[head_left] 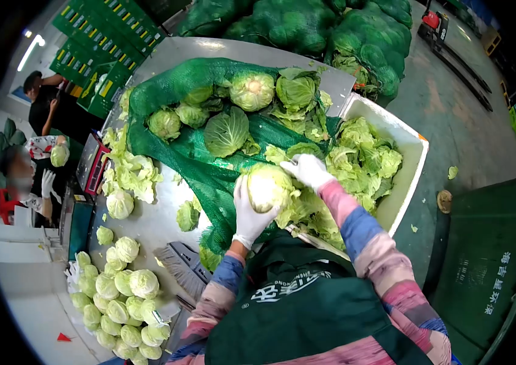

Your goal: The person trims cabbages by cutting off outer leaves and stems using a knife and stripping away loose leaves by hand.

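My left hand (250, 214), in a white glove, cups a pale, trimmed cabbage (268, 187) from its left and underside. At the cabbage's upper right is my gloved right hand (312, 173), its fingers curled on a loose outer cabbage leaf (277, 154); the fingertips are partly hidden. Just beyond my hands lies an opened green mesh sack (179, 159) with several cabbages in and on it, among them a dark green cabbage (226, 132). To the right, a white foam box (413, 176) holds a heap of torn-off leaves (361, 159).
Trimmed cabbages (118, 298) are piled at the table's lower left, beside a grey brush (185, 264). Loose leaves (133, 173) lie along the left edge. Full mesh sacks (288, 24) stand behind. Two people work at left near green crates (105, 30). A pallet jack (452, 45) stands far right.
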Demonstrator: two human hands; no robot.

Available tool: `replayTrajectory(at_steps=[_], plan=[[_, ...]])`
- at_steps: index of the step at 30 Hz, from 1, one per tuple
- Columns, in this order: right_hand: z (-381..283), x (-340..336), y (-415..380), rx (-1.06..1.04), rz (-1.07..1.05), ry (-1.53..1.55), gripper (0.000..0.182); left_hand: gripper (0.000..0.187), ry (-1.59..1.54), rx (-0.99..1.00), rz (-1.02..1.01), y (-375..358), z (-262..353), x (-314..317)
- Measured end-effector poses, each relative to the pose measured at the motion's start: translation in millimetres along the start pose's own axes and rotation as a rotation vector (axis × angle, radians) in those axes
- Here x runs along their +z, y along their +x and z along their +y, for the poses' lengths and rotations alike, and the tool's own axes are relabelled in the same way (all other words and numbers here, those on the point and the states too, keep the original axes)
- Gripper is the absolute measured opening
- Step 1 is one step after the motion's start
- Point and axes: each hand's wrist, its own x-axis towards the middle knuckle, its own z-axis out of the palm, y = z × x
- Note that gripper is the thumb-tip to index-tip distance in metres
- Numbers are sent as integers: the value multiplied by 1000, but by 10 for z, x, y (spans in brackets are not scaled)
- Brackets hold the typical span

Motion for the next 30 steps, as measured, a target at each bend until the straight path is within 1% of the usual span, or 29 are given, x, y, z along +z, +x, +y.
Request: replayTrajectory(at_steps=[1,2,4,5,6,8,12,15,17,20,22,23,24,25,26,28,29,30], plan=[[-14,79,-33,-78,76,93,62,104,-16,-1,-20,-24,-13,-22],[-168,47,-196,-137,118,108,68,104,-13,-12,-20,-28,7,-32],[-376,-7,-299,-192,-15,-220,71,106,-18,-65,-34,-33,76,-10],[-382,22,-292,-192,-16,-220,71,109,-9,-110,-23,-42,116,4],[-375,45,-271,-213,-38,-278,72,109,-9,-105,-25,-47,116,55],[-402,42,-280,-227,-53,-332,74,113,-158,-181,47,-50,92,159],[-401,25,-352,-235,-77,-374,77,116,-193,-216,31,52,64,186],[-391,18,-300,-217,-105,-335,73,112,-162,-232,65,73,73,236],[-348,15,-237,-189,-57,-267,68,111,-143,-238,81,73,79,251],[-374,-42,-212,-138,-92,-276,65,109,-92,-193,67,48,88,227],[-294,5,-141,-152,-61,-293,63,109,-187,-223,32,46,23,199],[-177,26,-44,-84,-17,-278,57,109,-187,-227,36,0,-2,177],[-43,54,40,-18,31,-263,51,110,-185,-197,-5,-53,-33,147],[185,103,114,29,71,-229,44,110,-180,-162,-43,-86,-75,117],[401,115,147,78,109,-191,37,110,-173,-159,-36,-133,-143,98],[561,19,9,153,16,-125,31,112,-564,-214,-104,-282,-309,84],[644,53,-40,165,59,-114,32,115,-589,-218,-104,-289,-293,51],[685,132,-70,147,124,-153,39,115,-593,-218,-100,-267,-261,85]])
